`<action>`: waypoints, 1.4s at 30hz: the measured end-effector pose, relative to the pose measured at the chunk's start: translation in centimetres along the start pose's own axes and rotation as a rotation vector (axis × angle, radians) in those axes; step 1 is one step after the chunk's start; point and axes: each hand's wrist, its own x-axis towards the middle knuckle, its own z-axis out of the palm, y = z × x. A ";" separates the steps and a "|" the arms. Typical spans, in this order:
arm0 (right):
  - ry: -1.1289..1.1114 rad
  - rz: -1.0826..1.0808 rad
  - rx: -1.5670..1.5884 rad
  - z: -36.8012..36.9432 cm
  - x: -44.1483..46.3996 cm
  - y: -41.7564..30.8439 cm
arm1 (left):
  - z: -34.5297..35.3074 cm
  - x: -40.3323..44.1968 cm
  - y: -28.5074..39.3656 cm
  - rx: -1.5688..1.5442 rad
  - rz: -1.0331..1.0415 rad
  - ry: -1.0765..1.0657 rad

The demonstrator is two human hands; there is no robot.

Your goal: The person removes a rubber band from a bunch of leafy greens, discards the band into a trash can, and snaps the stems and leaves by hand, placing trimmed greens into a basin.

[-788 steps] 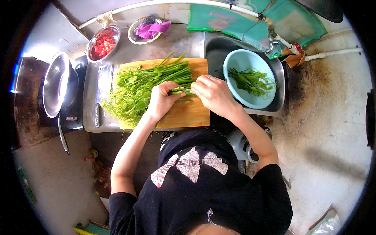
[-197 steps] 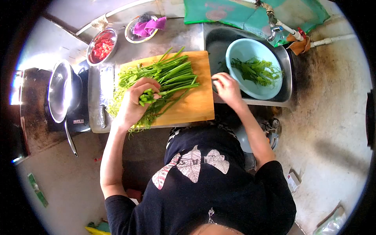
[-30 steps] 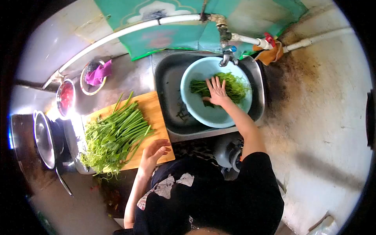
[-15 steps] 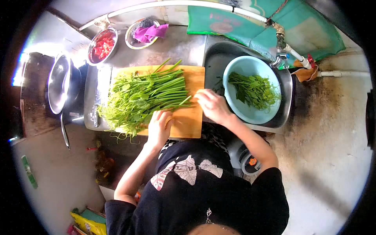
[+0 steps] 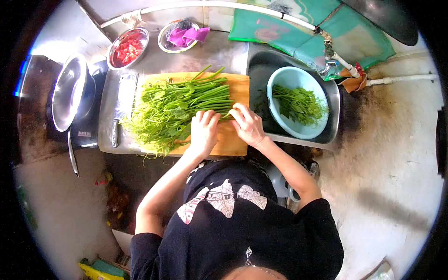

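Observation:
A large bunch of leafy green shoots (image 5: 177, 109) with curly tendrils lies across a wooden cutting board (image 5: 239, 88), its stem ends pointing right. My left hand (image 5: 205, 131) is at the bunch's near side, fingers closed on the stems there. At the stem ends, my right hand (image 5: 247, 123) has its fingertips pinched together on a stem, close beside the left fingers; the stem is mostly hidden. Left of the board rests a kitchen knife (image 5: 115, 130), blade pointing away. More greens (image 5: 301, 105) sit in a light blue basin (image 5: 305, 133) to the right.
The basin stands in a metal sink (image 5: 333, 126) under a tap (image 5: 328, 67). At the back are a metal bowl of red pieces (image 5: 127, 49) and a bowl with a purple cloth (image 5: 186, 36). A pan (image 5: 70, 93) is at far left, its handle pointing toward me.
My right hand has moved slightly left to the stem ends, and my left hand has shifted right and up, bringing them close together. The view has shifted slightly.

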 end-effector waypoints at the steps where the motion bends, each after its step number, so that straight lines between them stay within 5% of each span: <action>1: 0.004 -0.002 -0.011 0.0 -0.3 0.1 | 0.6 0.5 -0.3 0.091 0.031 -0.053; 6: 0.019 0.141 0.063 -0.2 -1.1 0.4 | 0.6 1.8 -1.6 -0.025 0.072 -0.065; 9: 0.028 0.375 0.510 -2.2 -0.1 -0.6 | -1.7 1.9 -1.1 -0.264 -0.021 -0.033; 15: -0.141 0.239 0.467 -7.5 2.5 -4.1 | -4.5 2.1 -0.2 -0.382 -0.016 -0.011; 17: -0.210 0.033 0.137 -7.7 2.9 -4.5 | -5.2 2.1 0.1 -0.375 -0.003 -0.013; 21: -0.252 -0.069 -0.017 -7.2 3.1 -5.2 | -5.6 2.2 0.2 -0.470 -0.011 -0.019; 29: -0.257 -0.053 0.003 -7.6 3.4 -5.7 | -5.2 3.0 0.2 -0.562 0.064 -0.154; 35: -0.189 -0.044 0.470 -6.1 2.6 -4.0 | -6.3 2.8 -0.3 -0.826 -0.118 -0.385; 37: -0.259 0.296 1.022 -5.4 2.0 -4.4 | -6.7 3.3 -0.4 -0.851 -0.117 -0.396; 42: -0.239 0.490 1.284 -4.5 1.4 -5.4 | -6.5 3.1 -0.6 -0.910 -0.162 -0.395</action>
